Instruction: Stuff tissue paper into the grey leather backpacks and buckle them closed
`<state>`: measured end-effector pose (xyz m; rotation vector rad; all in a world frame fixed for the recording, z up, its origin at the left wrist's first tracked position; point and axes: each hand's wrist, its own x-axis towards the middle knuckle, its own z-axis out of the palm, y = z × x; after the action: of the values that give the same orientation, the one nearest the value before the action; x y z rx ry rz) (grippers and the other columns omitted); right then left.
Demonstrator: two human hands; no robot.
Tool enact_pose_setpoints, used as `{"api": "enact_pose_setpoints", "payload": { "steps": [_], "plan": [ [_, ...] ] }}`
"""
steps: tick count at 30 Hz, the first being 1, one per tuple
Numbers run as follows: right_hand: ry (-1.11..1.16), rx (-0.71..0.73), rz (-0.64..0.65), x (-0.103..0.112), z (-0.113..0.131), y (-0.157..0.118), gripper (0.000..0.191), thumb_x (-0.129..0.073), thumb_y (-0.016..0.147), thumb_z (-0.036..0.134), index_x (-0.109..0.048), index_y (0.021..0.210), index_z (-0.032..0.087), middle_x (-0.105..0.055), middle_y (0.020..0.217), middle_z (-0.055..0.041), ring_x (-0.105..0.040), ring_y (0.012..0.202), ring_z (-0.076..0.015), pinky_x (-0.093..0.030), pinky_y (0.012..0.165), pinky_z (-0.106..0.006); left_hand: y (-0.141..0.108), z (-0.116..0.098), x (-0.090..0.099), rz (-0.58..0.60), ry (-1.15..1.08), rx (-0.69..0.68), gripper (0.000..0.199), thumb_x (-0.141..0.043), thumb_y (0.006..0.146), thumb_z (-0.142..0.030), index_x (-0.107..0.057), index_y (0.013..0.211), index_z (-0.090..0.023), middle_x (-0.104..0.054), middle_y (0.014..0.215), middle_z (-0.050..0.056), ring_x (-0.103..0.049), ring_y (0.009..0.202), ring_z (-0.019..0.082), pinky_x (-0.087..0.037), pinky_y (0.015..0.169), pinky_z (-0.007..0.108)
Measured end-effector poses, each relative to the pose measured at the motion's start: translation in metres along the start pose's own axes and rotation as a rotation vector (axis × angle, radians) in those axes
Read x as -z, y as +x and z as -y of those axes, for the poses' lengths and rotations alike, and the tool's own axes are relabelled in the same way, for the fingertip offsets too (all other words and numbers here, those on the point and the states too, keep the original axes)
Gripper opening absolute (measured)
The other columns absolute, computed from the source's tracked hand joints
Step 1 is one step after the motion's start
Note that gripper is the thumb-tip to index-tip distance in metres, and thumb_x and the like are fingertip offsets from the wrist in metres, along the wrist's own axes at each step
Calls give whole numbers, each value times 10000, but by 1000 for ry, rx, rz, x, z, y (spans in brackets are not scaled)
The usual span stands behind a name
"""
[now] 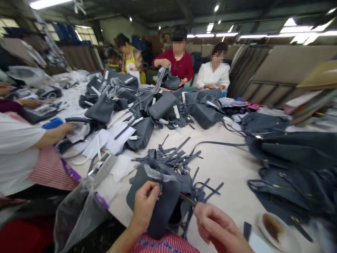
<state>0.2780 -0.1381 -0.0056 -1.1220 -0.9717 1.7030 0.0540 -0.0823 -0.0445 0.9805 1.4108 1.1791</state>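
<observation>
A dark grey-blue bag [165, 211] lies at the table's near edge, against a red-striped apron. My left hand [144, 205] pinches a narrow dark strap [160, 183] at the bag's upper part, beside a piece of clear plastic wrap [152, 172]. To the right, my right hand [218, 226] is closed around the end of a thin brownish stick [188, 199] whose far tip reaches the bag's side. Just beyond the bag lies a pile of loose dark straps [171, 154], some with small metal buckles.
Dark bags [295, 151] are stacked on the right, near a white dish [279, 233] with brown stuff in it. A heap of bags [163, 105] and white papers [118, 137] covers the middle. Several co-workers stand around the table, one in a white sleeve [21, 140] close on my left.
</observation>
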Motion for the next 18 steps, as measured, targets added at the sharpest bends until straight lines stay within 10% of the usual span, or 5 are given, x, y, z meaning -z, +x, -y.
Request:
{"api": "enact_pose_setpoints", "payload": {
  "steps": [5, 18],
  "plan": [
    [-261, -137, 274, -84, 28, 59, 362, -686, 751, 493, -516, 654, 189, -339, 557, 76, -266, 523, -81, -212, 496, -230, -14, -8, 8, 1, 126, -117, 193, -583, 811, -319, -668, 720, -171, -645, 653, 6, -579, 652, 160, -438, 630, 242],
    [-425, -79, 82, -86, 2, 84, 460, -685, 660, 596, -462, 556, 207, -367, 569, 52, -323, 572, -118, -275, 519, -246, -27, -10, 20, 16, 173, -172, 179, -559, 851, -237, -701, 760, -180, -659, 751, 39, -595, 734, 180, -435, 674, 248]
  ]
}}
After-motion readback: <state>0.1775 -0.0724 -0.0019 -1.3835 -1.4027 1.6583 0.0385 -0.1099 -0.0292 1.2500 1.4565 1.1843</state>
